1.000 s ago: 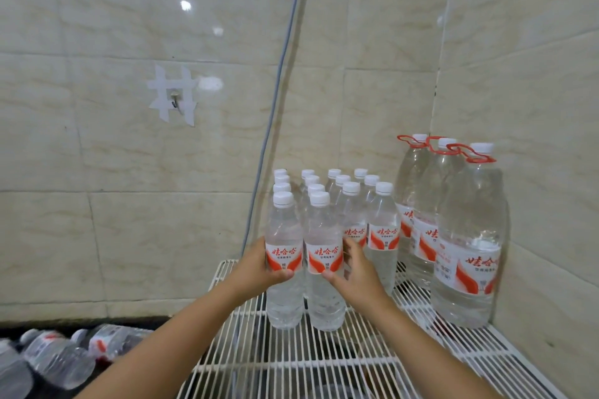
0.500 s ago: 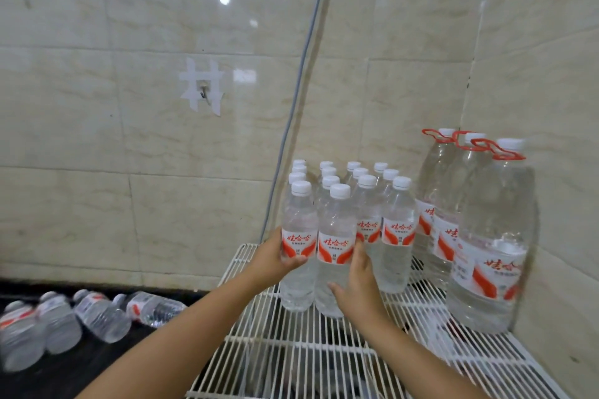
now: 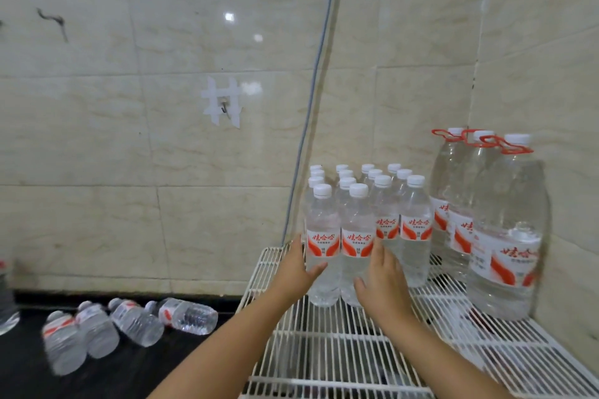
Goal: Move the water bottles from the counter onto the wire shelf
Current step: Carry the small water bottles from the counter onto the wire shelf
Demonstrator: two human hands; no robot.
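both hands have loosened (fingers straight): left hand (image 3: 299,270) and right hand (image 3: 384,282) flank two bottles (image 3: 340,246).

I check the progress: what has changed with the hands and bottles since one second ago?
Both hands let go: the left hand and right hand opened and eased back from the two front bottles, which stay upright on the wire shelf. The bottles on the counter lie unmoved.

Beige marble-look wall tiles (image 3: 129,126) cover two walls meeting in a corner at right. A small metal hook (image 3: 224,107) is fixed to the back wall under crossed strips of white tape (image 3: 214,97). A thin grey cable (image 3: 316,74) runs down the back wall. Dark smudges (image 3: 53,21) mark the upper left tiles
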